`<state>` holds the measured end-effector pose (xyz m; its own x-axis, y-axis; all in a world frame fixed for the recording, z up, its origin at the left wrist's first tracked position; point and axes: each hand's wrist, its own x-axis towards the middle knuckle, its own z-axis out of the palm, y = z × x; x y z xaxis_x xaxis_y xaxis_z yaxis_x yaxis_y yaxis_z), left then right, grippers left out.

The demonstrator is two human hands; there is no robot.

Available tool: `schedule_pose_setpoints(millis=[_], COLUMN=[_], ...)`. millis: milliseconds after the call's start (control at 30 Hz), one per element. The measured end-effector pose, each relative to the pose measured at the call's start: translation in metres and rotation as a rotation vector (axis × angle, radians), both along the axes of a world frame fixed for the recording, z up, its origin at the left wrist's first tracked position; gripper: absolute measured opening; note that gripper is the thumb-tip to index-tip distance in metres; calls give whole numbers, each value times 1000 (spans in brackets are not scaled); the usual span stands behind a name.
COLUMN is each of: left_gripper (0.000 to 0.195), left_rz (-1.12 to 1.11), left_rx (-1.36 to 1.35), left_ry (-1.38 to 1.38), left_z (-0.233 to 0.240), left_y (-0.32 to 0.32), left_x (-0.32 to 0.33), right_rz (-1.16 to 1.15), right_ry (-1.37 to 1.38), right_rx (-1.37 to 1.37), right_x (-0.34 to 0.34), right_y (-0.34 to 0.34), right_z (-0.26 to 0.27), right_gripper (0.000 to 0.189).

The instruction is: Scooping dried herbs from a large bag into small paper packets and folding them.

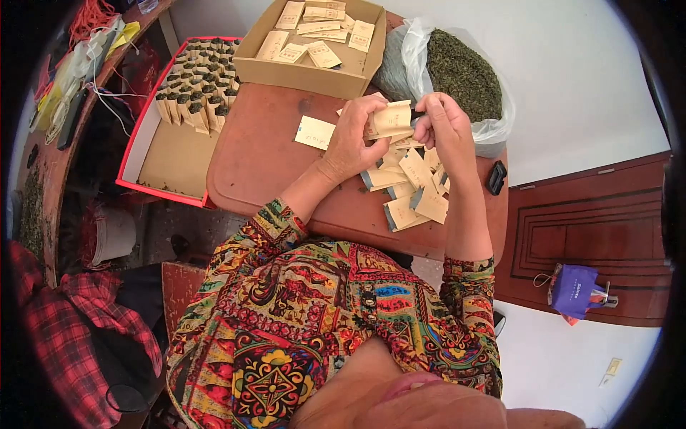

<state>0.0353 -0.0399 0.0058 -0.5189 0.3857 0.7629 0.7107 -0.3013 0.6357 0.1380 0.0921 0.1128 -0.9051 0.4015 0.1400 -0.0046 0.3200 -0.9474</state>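
My left hand (353,131) grips a tan paper packet (390,120) above the table, its printed face up. My right hand (444,120) is at the packet's right end, fingers curled inward. Something small and dark shows between these fingers and the packet; I cannot tell what it is or whether the right hand holds it. Below both hands lies a loose pile of flat paper packets (417,167), several with grey-blue ends showing. A single packet bearing handwriting (315,133) lies left of my left hand.
A cardboard box (300,72) of packets stands at the table's far side. Left is a red-edged tray (171,155) with packets of dark leaves standing upright. A plastic bag of dried leaves (463,78) sits far right, a small black plastic object (497,178) nearer on the table (262,155).
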Motion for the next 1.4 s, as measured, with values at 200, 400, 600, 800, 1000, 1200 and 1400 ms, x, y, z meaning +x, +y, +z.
schedule_pose_setpoints(millis=[200,400,600,800,1000,1200,1400], left_gripper=[49,51,49,48,52,51,51], left_rz=[102,-70,-174,-222,-248,-255,-160], left_rx=[-43,-128,-124,-154,-182,-168,-158], left_ry=[96,-249,-341,-426,-434,-443,-332], left_z=[1,-3,-4,-5,-6,-11,-12], left_y=[2,2,3,3,2,5,5], left_x=[-5,-2,-3,-3,-5,-8,-7], right_rz=[-84,-112,-52,-7,-102,-55,-17], right_ry=[104,159,171,138,192,248,143], right_rx=[262,121,81,310,581,846,515], right_x=[3,7,7,13,20,18,24], right_y=[7,11,9,-4,-12,-6,-14], right_z=[-6,-4,-9,1,16,8,16], right_gripper=[29,31,30,29,26,26,28])
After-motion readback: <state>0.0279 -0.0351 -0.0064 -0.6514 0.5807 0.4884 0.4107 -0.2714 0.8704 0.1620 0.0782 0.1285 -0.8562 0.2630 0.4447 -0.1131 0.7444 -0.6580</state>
